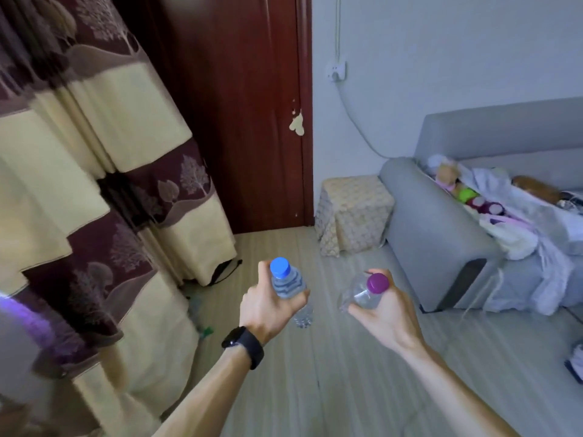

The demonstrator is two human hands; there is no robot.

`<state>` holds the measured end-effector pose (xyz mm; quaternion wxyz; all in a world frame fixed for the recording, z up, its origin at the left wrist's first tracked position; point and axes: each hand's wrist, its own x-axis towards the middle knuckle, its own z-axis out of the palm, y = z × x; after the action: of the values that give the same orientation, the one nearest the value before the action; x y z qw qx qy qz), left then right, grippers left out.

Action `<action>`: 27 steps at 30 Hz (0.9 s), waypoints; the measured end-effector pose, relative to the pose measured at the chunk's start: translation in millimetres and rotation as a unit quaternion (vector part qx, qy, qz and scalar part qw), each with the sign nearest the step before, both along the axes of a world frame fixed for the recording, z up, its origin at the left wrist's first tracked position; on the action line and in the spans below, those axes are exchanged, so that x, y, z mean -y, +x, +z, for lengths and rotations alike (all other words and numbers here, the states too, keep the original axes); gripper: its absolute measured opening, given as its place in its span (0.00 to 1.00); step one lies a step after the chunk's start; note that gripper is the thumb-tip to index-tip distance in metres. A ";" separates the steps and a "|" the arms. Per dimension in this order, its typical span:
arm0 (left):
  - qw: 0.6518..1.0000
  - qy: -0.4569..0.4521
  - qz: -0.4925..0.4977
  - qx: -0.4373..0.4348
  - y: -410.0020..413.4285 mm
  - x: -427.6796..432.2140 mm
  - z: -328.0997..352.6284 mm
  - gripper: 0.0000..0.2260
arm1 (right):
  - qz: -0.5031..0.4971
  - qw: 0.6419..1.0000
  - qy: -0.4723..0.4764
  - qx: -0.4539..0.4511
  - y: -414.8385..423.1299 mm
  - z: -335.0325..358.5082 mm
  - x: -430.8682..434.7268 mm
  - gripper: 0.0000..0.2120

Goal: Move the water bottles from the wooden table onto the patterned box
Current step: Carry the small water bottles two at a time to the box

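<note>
Blue-capped bottle (288,285) and purple-capped bottle (362,296) hang above the floor (347,373), well short of the patterned box (353,212) by the sofa (441,247). Reaching forward, my left hand (268,305) curls round the blue-capped bottle, which is upright. My right hand (389,315) grips the purple-capped bottle, which is tilted.

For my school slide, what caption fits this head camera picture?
Left hand holds the blue-capped bottle, right hand the purple-capped bottle, with the patterned box ahead beside the grey sofa.

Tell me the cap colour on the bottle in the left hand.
Blue cap, on the clear bottle gripped by the left hand, head view.
</note>
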<state>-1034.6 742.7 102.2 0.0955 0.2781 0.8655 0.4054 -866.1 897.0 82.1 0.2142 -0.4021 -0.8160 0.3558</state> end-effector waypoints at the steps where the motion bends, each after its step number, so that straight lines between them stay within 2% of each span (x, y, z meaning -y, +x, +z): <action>1: 1.000 0.003 -0.003 0.001 -13.4 -17.3 -1.0 0.26 | 0.001 1.000 0.007 0.001 -11.8 2.7 -16.9 0.27; 8: 0.996 -0.025 -0.074 -0.038 -113.5 -148.2 -8.0 0.28 | -0.029 0.999 0.009 0.018 -103.2 2.9 -135.6 0.29; 14: 0.994 -0.012 -0.102 -0.020 -186.1 -262.6 7.6 0.27 | -0.059 0.998 0.013 0.019 -161.2 18.1 -233.8 0.30; 17: 0.989 -0.033 -0.134 -0.042 -210.6 -322.1 4.5 0.28 | -0.078 0.997 0.015 0.015 -178.0 14.0 -286.5 0.35; 23: 0.984 -0.066 -0.158 -0.051 -244.9 -446.7 -15.5 0.28 | -0.090 0.996 -0.004 0.028 -205.3 -12.4 -400.8 0.26; 27: 0.985 -0.077 -0.151 -0.033 -259.0 -525.0 -26.9 0.28 | -0.077 0.996 -0.034 0.018 -219.8 -21.0 -482.4 0.25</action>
<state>-1293.5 1267.7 75.3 0.1482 0.4107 0.8448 0.3094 -1085.9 1379.4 61.1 0.2127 -0.4766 -0.7740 0.3586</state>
